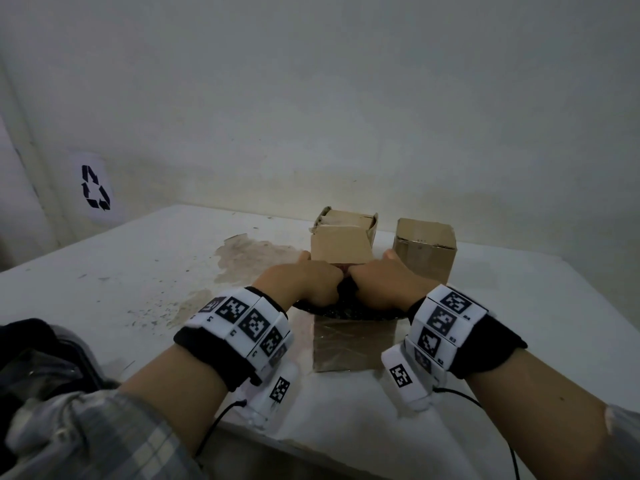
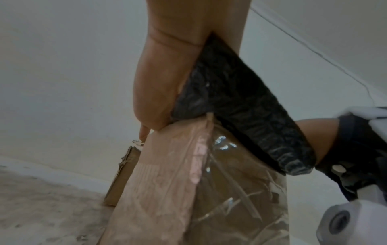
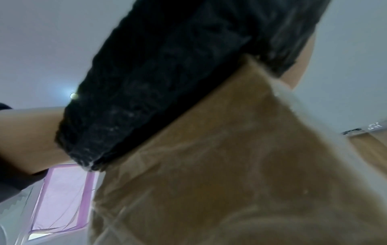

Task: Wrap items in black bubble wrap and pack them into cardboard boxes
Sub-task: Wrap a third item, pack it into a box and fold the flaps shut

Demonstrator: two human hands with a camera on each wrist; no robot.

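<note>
A black bubble wrap bundle sits in the mouth of the nearest cardboard box, which has clear tape on its side. My left hand and right hand lie side by side on top of the bundle, fingers curled down over it, knuckles touching. The left wrist view has my left hand against the bubble wrap, which bulges over the box rim. From the right wrist, the bubble wrap overhangs the box. The wrapped item is hidden.
Two more cardboard boxes stand behind: one with loose flaps and a shut one to its right. The white table has a brown stain. A dark bag lies at the left edge. A recycling sign hangs on the wall.
</note>
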